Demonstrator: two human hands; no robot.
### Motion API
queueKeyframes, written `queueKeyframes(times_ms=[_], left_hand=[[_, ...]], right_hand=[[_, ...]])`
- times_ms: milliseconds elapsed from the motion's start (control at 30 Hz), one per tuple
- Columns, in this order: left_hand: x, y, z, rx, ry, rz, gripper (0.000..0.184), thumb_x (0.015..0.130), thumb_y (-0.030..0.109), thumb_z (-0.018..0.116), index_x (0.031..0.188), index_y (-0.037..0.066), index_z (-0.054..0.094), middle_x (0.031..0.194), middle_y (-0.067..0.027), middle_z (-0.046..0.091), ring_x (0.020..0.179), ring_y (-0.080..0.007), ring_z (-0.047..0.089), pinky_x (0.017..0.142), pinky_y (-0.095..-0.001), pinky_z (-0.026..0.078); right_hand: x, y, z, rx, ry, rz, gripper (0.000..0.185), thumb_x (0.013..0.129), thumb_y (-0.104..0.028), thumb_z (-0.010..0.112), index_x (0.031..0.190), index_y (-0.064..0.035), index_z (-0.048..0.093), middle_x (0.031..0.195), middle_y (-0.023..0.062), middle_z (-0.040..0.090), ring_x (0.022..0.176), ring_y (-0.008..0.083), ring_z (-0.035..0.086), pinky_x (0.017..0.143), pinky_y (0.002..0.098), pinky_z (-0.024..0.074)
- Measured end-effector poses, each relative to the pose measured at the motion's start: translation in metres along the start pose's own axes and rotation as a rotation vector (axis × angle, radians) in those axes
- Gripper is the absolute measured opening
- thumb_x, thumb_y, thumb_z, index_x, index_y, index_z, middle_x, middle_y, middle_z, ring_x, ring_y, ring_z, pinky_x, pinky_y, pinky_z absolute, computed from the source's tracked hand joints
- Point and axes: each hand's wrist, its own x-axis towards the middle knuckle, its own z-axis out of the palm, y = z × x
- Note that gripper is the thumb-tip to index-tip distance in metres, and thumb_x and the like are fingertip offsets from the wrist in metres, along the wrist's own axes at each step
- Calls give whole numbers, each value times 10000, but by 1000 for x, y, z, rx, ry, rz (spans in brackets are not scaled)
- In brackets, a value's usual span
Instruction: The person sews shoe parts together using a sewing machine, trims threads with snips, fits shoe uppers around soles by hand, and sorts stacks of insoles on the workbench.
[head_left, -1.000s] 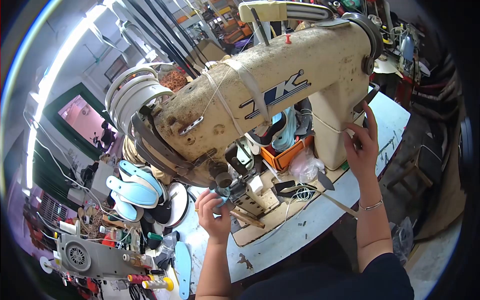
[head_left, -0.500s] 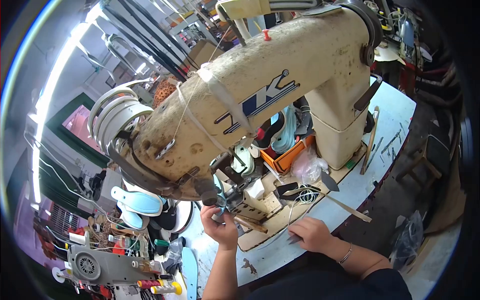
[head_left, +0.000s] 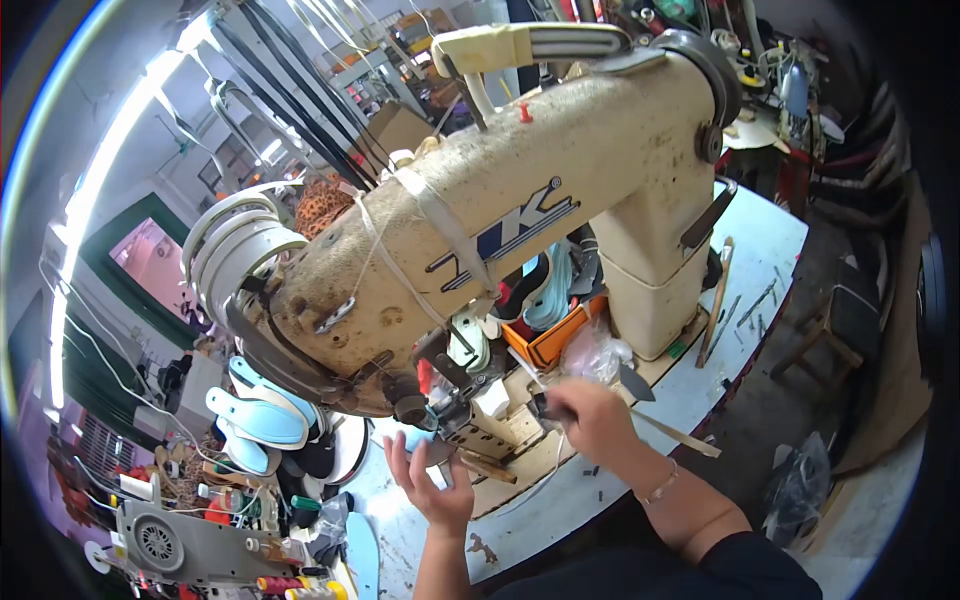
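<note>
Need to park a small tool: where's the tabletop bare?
Bare tabletop shows at the right corner, beyond the wooden-handled tool, and in front of the wooden board, right of the left hand. Crowded: around the orange box, plastic bag and right hand.

Sewing machine [head_left: 520, 185] sits on the table [head_left: 765, 245], with a bin [head_left: 548, 352] under its arm [head_left: 400, 265] and a plastic bag [head_left: 592, 350] just right of that. Brush [head_left: 715, 300] lies to the machine's right, stool [head_left: 835, 318] is past the table's right edge, insoles [head_left: 260, 418] are piled off left.

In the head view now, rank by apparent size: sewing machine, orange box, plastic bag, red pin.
Largest to smallest:
1. Sewing machine
2. Orange box and plastic bag: too alike to rank, both partly hidden
3. Red pin
</note>
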Motion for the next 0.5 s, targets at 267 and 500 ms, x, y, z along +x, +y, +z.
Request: queueKeyframes(times_ms=[267, 500], left_hand=[[-61, 27, -39, -98, -53, 12, 479, 664, -1, 669, 1115, 84, 530, 1321, -213, 386, 1290, -443, 306, 1002, -526, 337], [-77, 47, -37, -688, -383, -271, 416, 702, 78, 747, 1092, 58, 603, 1145, -147, 586, 1113, -315, 540, 933, -374, 430]], right_hand=[[135, 33, 14, -441, 7, -97, 107, 735, -34, 538, 803, -16, 619, 863, 134, 571, 837, 329, 597, 738, 411, 498], [15, -48, -51, 13, 107, 201, 179, 793, -22, 639, 971, -26, 664, 801, 93, 666, 744, 129, 641, 686, 259, 490]])
